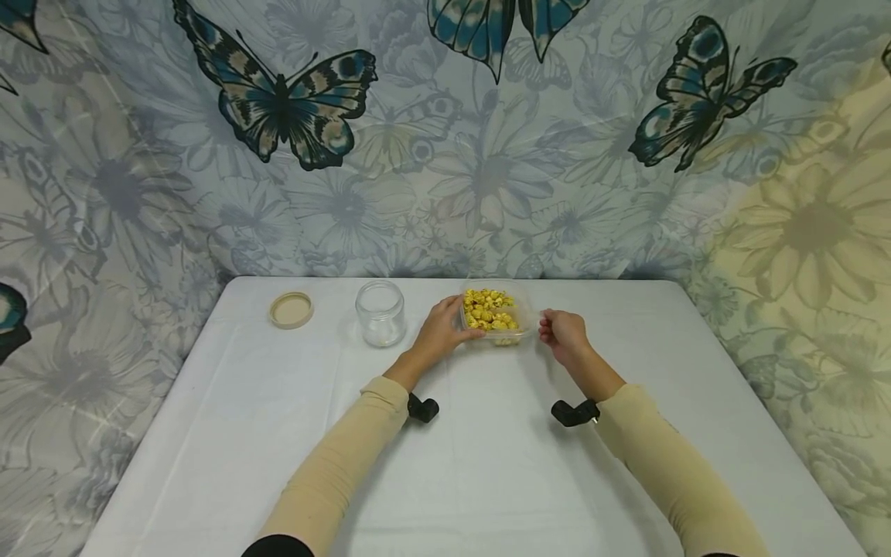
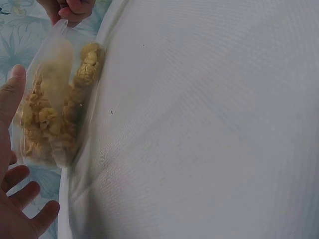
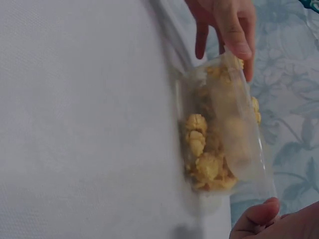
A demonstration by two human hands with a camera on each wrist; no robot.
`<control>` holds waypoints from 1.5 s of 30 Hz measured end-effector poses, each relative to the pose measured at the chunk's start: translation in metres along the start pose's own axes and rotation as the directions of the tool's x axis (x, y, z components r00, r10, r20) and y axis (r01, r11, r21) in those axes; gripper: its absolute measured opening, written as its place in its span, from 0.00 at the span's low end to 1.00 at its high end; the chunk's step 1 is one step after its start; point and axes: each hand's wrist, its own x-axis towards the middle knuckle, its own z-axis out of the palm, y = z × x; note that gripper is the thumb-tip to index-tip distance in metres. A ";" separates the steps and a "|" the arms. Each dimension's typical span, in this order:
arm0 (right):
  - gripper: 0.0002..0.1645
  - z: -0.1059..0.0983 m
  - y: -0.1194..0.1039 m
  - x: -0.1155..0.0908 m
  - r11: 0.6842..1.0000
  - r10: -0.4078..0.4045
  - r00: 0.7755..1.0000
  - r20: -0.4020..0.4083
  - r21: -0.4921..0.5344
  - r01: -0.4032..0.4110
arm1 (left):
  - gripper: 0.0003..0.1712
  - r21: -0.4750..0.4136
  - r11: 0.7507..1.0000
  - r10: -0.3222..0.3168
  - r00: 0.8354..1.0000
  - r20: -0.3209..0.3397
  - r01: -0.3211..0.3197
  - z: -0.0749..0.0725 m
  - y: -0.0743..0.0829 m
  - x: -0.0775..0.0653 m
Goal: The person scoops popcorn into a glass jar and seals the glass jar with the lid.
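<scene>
A clear plastic container (image 1: 518, 333) of yellow popcorn (image 1: 487, 311) sits near the far edge of the table. My left hand (image 1: 440, 331) rests against its left side, thumb at the near side and fingers extended toward the back. In the left wrist view, the fingers of that hand are spread and loosely bent. At the container's right corner, my right hand (image 1: 562, 333) pinches the edge of the clear lid (image 3: 244, 124) between thumb and curled fingers. The right wrist view shows the lid lying over the popcorn; whether any edge is lifted is hard to tell.
To the left of the container stands a clear glass jar (image 1: 380, 316), without a lid on it. Farther left a round, beige-rimmed jar lid (image 1: 291, 310) lies on the white-covered table (image 1: 487, 464). A butterfly-patterned backdrop (image 1: 487, 178) rises behind.
</scene>
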 end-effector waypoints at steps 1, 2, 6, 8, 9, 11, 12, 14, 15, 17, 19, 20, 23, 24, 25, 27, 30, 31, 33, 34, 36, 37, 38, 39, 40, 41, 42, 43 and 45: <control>0.08 0.000 -0.001 0.000 1.000 0.003 1.000 -0.006 0.011 -0.003 | 0.54 -0.002 1.000 0.000 1.000 0.000 0.000 0.000 0.000 0.000; 0.08 -0.001 -0.002 0.001 1.000 0.004 1.000 -0.011 0.018 -0.004 | 0.54 -0.004 1.000 -0.001 1.000 0.002 0.001 0.000 0.000 0.000; 0.09 0.000 -0.004 0.005 1.000 0.010 1.000 0.001 -0.014 -0.010 | 0.54 -0.015 1.000 -0.004 1.000 0.002 0.004 -0.001 0.000 -0.001; 0.11 0.002 -0.003 0.008 0.999 0.017 1.000 0.018 -0.050 -0.016 | 0.54 -0.020 1.000 -0.003 1.000 -0.008 0.003 -0.001 -0.001 -0.001; 0.12 0.002 -0.003 0.009 0.998 0.022 0.999 0.026 -0.066 -0.020 | 0.54 -0.024 1.000 -0.002 1.000 -0.012 0.002 -0.002 -0.001 -0.001; 0.13 0.004 -0.002 0.011 0.996 0.030 0.999 0.032 -0.085 -0.028 | 0.54 -0.025 1.000 0.000 1.000 -0.014 0.000 -0.002 -0.002 -0.001; 0.13 0.005 -0.002 0.011 0.996 0.033 0.999 0.028 -0.082 -0.031 | 0.54 -0.023 1.000 0.003 1.000 -0.014 -0.004 -0.002 -0.002 -0.001; 0.11 0.005 -0.002 0.009 0.997 0.042 0.999 0.014 -0.064 -0.041 | 0.54 -0.025 1.000 0.002 1.000 -0.006 -0.002 -0.001 -0.002 -0.001; 0.11 0.005 -0.002 0.008 0.997 0.047 0.999 0.009 -0.054 -0.046 | 0.54 -0.023 1.000 0.002 1.000 -0.001 -0.002 0.000 -0.002 0.000; 0.09 0.006 -0.003 0.007 0.998 0.056 0.998 0.004 -0.028 -0.056 | 0.54 -0.020 1.000 0.001 1.000 0.000 -0.001 0.000 -0.002 0.000; 0.09 0.006 -0.003 0.006 0.998 0.065 0.998 0.010 -0.003 -0.065 | 0.54 -0.024 1.000 -0.002 1.000 -0.005 0.002 0.000 -0.003 0.000; 0.09 0.006 -0.004 0.005 0.998 0.067 0.998 0.018 0.011 -0.067 | 0.54 -0.025 1.000 -0.002 1.000 -0.008 0.002 0.000 -0.002 -0.001; 0.09 0.004 -0.005 0.004 0.996 0.074 0.997 0.021 0.047 -0.075 | 0.53 -0.029 1.000 -0.001 1.000 -0.013 0.001 0.001 -0.002 -0.001; 0.09 0.003 -0.005 0.004 0.996 0.077 0.997 0.019 0.054 -0.077 | 0.53 -0.030 1.000 0.000 1.000 -0.013 0.000 0.001 -0.003 -0.001; 0.09 0.002 -0.005 0.005 0.995 0.079 0.997 0.014 0.063 -0.080 | 0.53 -0.031 1.000 0.000 1.000 -0.012 -0.001 0.001 -0.003 -0.001; 0.09 0.001 -0.005 0.005 0.994 0.083 0.997 0.000 0.071 -0.083 | 0.53 -0.033 0.999 0.001 1.000 -0.010 -0.002 0.002 -0.003 -0.001; 0.13 -0.001 -0.004 0.006 0.993 0.083 0.997 -0.007 0.082 -0.082 | 0.53 -0.037 0.999 0.004 1.000 -0.013 -0.005 0.003 -0.004 0.000; 0.15 -0.001 -0.004 0.007 0.993 0.082 0.997 -0.007 0.085 -0.081 | 0.53 -0.038 0.999 0.005 1.000 -0.015 -0.005 0.004 -0.004 0.000; 0.16 -0.002 -0.003 0.007 0.993 0.076 0.997 -0.001 0.090 -0.076 | 0.53 -0.042 0.999 0.003 1.000 -0.019 -0.004 0.004 -0.004 0.000; 0.15 -0.003 -0.003 0.007 0.993 0.074 0.997 0.002 0.094 -0.074 | 0.53 -0.043 0.999 0.002 1.000 -0.020 -0.003 0.004 -0.004 0.000; 0.12 -0.003 -0.002 0.007 0.992 0.067 0.998 0.007 0.102 -0.068 | 0.53 -0.041 0.999 -0.001 1.000 -0.021 0.000 0.005 -0.004 0.000; 0.11 -0.003 -0.002 0.007 0.992 0.065 0.998 0.006 0.105 -0.065 | 0.53 -0.039 0.999 -0.001 1.000 -0.020 0.001 0.005 -0.004 0.000; 0.10 -0.003 -0.002 0.007 0.992 0.062 0.998 0.008 0.111 -0.063 | 0.53 -0.034 0.999 -0.003 1.000 -0.019 0.002 0.005 -0.004 0.000; 0.09 -0.004 -0.002 0.006 0.991 0.058 0.998 0.011 0.118 -0.059 | 0.53 -0.029 1.000 -0.004 1.000 -0.019 0.003 0.004 -0.004 0.000; 0.09 -0.004 -0.002 0.006 0.990 0.057 0.998 0.015 0.126 -0.058 | 0.53 -0.023 1.000 -0.003 1.000 -0.019 0.003 0.004 -0.003 0.000; 0.09 -0.004 -0.002 0.006 0.990 0.055 0.998 0.016 0.131 -0.056 | 0.53 -0.019 1.000 -0.002 1.000 -0.019 0.002 0.004 -0.003 0.000; 0.09 -0.004 -0.002 0.006 0.989 0.054 0.998 0.017 0.135 -0.056 | 0.53 -0.016 1.000 -0.002 1.000 -0.019 0.001 0.004 -0.003 0.000; 0.09 -0.004 -0.003 0.005 0.989 0.054 0.998 0.019 0.138 -0.056 | 0.53 -0.014 1.000 0.000 1.000 -0.019 0.000 0.003 -0.003 0.000; 0.09 -0.004 -0.002 0.005 0.988 0.055 0.998 0.020 0.141 -0.057 | 0.52 -0.016 1.000 0.000 1.000 -0.018 -0.001 0.003 -0.002 0.000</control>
